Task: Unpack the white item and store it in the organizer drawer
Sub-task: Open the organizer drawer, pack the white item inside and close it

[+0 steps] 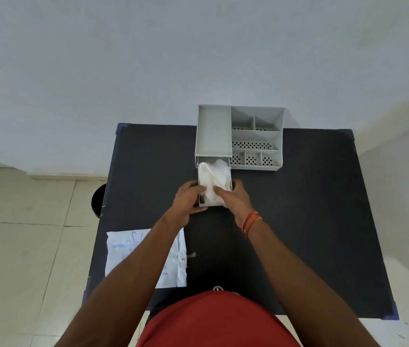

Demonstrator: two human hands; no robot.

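A grey desk organizer [214,132] stands at the far middle of the black table. Its drawer [229,180] is pulled out toward me. Crumpled white plastic material [213,175] lies inside the drawer. My left hand [188,199] grips the drawer's near left corner, with the thumb on the white item. My right hand [233,197] is at the drawer's near right side, fingers pressing on the white item. The torn white package [125,251] with blue print lies flat at the near left, partly under my left forearm.
The organizer's right half [256,140] has several open compartments with perforated floors. The black table [311,209] stands against a pale wall. A dark round bin [98,200] sits on the tiled floor left of the table.
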